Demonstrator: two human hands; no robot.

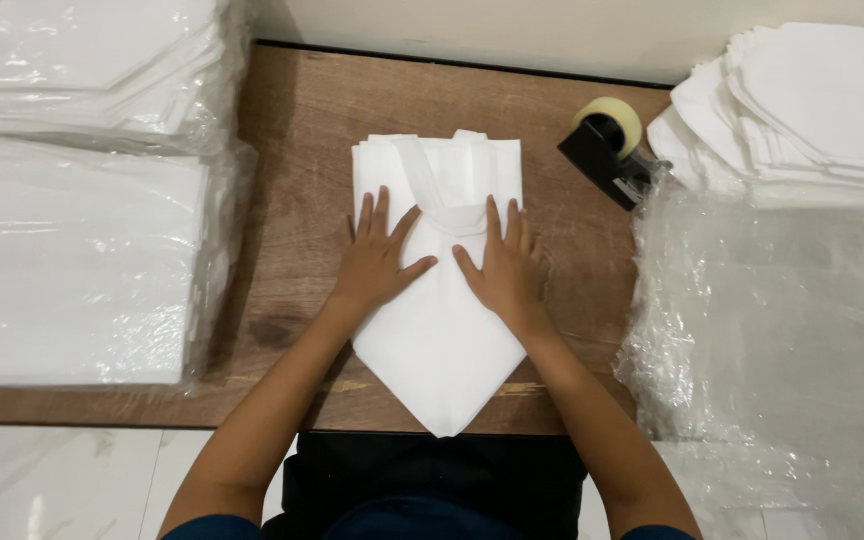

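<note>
On the wooden table [292, 130], left hand [377, 260] and right hand [502, 270] press a white bag [439, 340], fingers spread flat.

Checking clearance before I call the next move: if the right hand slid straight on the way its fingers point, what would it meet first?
The right hand points away from the body along the white fabric bag. It would probably cross the bag's handle strap first, then the bag's far edge and bare wooden table.

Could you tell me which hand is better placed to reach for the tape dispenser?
Right. The right hand lies flat on the white bag, on the side where the tape dispenser stands. The left hand would have to cross over.
</note>
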